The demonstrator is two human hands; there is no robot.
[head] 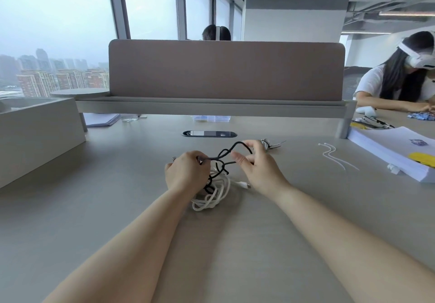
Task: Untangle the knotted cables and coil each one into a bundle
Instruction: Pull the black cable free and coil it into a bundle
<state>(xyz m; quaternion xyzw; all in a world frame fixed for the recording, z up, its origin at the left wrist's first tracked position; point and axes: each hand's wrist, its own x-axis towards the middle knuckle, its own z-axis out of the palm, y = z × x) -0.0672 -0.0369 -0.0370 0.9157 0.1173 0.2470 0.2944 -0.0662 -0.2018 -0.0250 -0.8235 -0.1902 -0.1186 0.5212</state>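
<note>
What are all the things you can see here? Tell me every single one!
black cable: one, black, lifted between both hands, tangled with the white one
white cable: one, white, heaped on the table under the hands
cable ties: two, white, on the table to the right
small bundle: one, pale, just behind the right hand
paper stack: one, white, table's right edge
divider panel: one, brown, across the table's back
table: one, grey, under everything
seated person: one, white top, far right
left hand: one, grips the black cable
right hand: one, fingers pinch the black cable
</note>
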